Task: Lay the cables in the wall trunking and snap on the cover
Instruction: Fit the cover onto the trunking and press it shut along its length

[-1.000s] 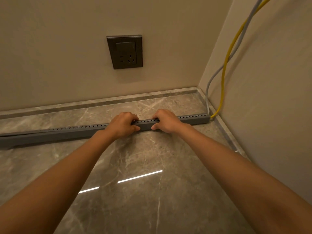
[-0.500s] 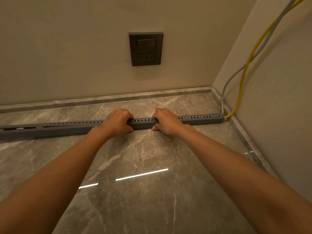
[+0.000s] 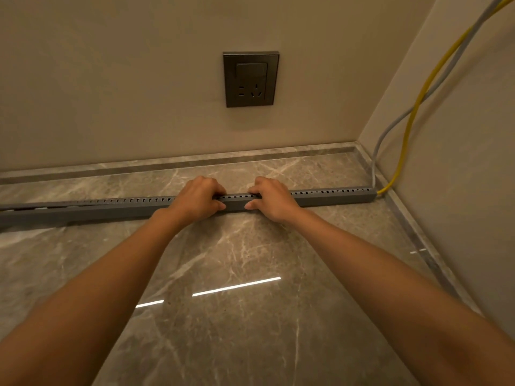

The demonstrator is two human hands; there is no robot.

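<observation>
Head view, and nearest us is bare marble floor (image 3: pixel 250 316) with a strip of light reflected on it, both forearms stretching out over it. Follow them forward and the left hand (image 3: pixel 196 200) and right hand (image 3: pixel 273 200) are clamped on the grey trunking (image 3: pixel 111 211), fingers hooked over the slotted top, thumbs pressing the front face. Each grip is clenched on the trunking, the two hands close together near its middle.

What's changed? Very little in the hands: over the last second they have held the same spot and the same squeeze, while the view has swung so the trunking's left end now shows. That reads as a sustained press to seat the cover here, not a slide along.

To the left, the top looks raised and not fully seated, so I'd judge that stretch unsnapped.

At the right end, the yellow cable (image 3: pixel 409 118) and grey cable (image 3: pixel 390 126) enter the trunking by the corner, then climb the side wall. Beyond, on the back wall, sits a dark socket (image 3: pixel 250 79).
</observation>
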